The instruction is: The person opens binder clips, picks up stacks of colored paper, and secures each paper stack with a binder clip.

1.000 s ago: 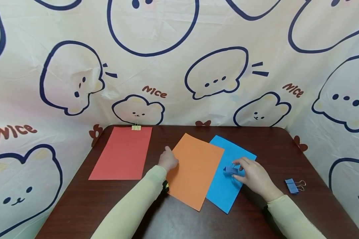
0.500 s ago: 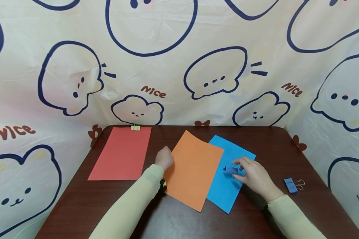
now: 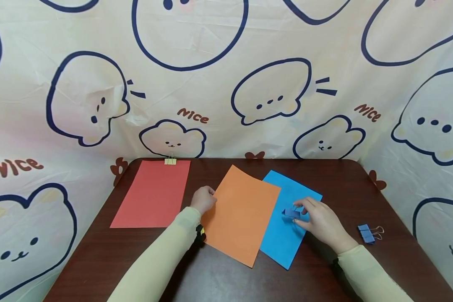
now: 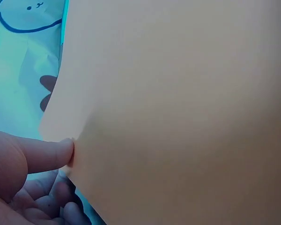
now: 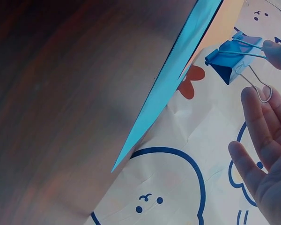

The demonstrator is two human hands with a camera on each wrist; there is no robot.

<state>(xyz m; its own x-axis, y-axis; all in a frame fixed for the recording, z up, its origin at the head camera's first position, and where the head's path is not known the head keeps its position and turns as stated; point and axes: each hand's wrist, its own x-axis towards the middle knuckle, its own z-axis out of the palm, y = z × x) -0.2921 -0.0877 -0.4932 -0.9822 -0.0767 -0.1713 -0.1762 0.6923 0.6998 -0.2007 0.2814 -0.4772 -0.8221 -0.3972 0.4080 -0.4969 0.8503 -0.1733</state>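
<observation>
My left hand [image 3: 204,200] pinches the left edge of an orange sheet of paper [image 3: 245,218]. In the left wrist view, the thumb [image 4: 51,154] lies on the sheet's face, with the other fingers partly hidden behind the edge. The orange sheet overlaps a blue sheet [image 3: 296,193] on its right. Above the blue sheet, my right hand [image 3: 322,220] holds a blue binder clip [image 3: 291,213] by its wire handles. The right wrist view shows the binder clip [image 5: 232,56] tilted, its handles between thumb and fingers.
A red sheet [image 3: 151,197] lies at the left of the dark wooden table [image 3: 226,279], with a yellow binder clip [image 3: 170,161] on its top edge. Another blue binder clip [image 3: 368,234] lies on the right. A patterned curtain [image 3: 219,88] hangs round the table's back and sides.
My left hand has moved slightly left, and its extended finger has drawn in to the edge of the orange sheet. That sheet has shifted slightly left. The right hand stays almost still with the binder clip.
</observation>
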